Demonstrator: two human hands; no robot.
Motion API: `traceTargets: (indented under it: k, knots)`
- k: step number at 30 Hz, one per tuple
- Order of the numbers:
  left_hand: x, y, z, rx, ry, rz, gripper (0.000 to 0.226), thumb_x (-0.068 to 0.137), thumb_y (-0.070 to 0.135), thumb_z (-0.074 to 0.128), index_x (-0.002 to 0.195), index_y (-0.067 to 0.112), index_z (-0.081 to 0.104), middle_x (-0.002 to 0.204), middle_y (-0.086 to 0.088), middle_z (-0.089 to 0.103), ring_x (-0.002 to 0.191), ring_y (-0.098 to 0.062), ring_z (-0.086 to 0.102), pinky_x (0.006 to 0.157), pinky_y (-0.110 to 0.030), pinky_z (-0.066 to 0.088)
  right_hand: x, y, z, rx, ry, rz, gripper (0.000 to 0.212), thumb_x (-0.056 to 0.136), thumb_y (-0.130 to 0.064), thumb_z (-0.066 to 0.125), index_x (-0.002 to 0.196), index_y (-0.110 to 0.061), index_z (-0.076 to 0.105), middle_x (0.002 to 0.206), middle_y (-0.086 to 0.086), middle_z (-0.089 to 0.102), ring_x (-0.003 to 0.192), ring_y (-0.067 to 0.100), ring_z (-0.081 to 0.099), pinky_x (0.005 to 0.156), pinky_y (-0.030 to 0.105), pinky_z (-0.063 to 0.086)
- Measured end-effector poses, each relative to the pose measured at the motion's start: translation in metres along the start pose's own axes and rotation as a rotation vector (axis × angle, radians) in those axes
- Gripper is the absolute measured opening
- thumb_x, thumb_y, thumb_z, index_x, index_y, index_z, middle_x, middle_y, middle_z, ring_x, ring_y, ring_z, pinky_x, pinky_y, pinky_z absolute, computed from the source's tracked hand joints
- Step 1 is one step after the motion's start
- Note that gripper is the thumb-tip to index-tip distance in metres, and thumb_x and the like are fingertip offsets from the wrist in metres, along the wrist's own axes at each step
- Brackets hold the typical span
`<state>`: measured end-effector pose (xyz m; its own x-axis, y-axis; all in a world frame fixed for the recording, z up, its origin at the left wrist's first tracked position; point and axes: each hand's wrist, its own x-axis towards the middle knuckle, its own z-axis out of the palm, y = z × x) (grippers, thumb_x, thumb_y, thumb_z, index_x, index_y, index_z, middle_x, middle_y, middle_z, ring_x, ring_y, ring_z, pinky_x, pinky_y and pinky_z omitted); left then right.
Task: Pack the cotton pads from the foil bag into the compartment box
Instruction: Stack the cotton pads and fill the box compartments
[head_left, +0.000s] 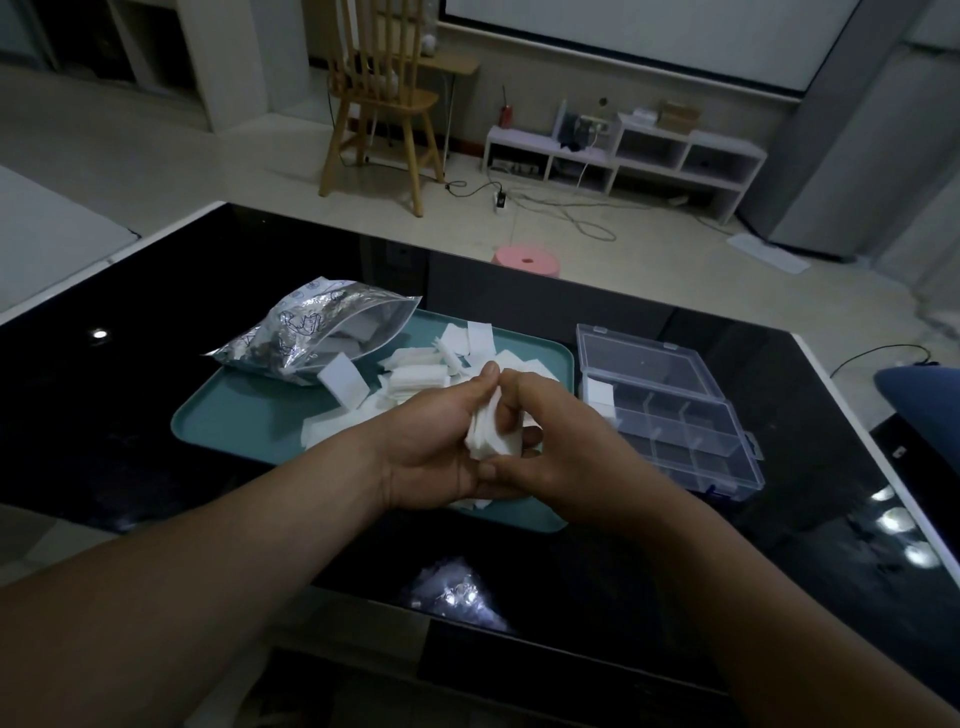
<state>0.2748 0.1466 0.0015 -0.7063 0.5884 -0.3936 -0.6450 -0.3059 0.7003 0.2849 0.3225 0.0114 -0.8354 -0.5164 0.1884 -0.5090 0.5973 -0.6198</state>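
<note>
A silver foil bag (306, 332) lies open on its side at the back left of a teal tray (244, 421). Loose white cotton pads (415, 376) are scattered across the tray. My left hand (436, 441) and my right hand (561, 441) meet above the tray's right part and together grip a small stack of cotton pads (491, 439). The clear compartment box (675, 421) stands open to the right of the tray, lid folded back. One stack of pads (600, 397) sits in its near-left compartment.
Everything rests on a glossy black table (130, 395) with a white rim. Beyond it are a pink stool (527, 262), a wooden chair (382, 98) and a low white shelf (623, 150). A blue object (924, 395) shows at the right edge.
</note>
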Motion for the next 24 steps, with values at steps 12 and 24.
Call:
traceTargets:
  k: [12, 24]
  knots:
    - [0.007, 0.002, 0.005, -0.15, -0.126, -0.03, 0.056, 0.101, 0.048, 0.026, 0.121, 0.014, 0.066, 0.11, -0.012, 0.059, 0.083, -0.024, 0.061, 0.08, -0.042, 0.054, -0.003, -0.002, -0.001, 0.101, 0.081, 0.065, 0.045, 0.082, -0.024, 0.085, 0.1, -0.024, 0.043, 0.107, -0.001, 0.056, 0.089, 0.008, 0.058, 0.071, 0.027, 0.054]
    - [0.011, 0.006, 0.011, -0.199, 0.015, 0.155, 0.036, 0.096, 0.008, 0.038, 0.122, 0.001, 0.062, 0.101, -0.015, 0.07, 0.08, -0.02, 0.069, 0.079, -0.039, 0.062, -0.004, -0.001, -0.013, 0.23, 0.127, 0.236, 0.027, 0.092, -0.048, 0.071, 0.105, -0.027, 0.06, 0.116, -0.008, 0.067, 0.105, 0.008, 0.064, 0.091, 0.032, 0.053]
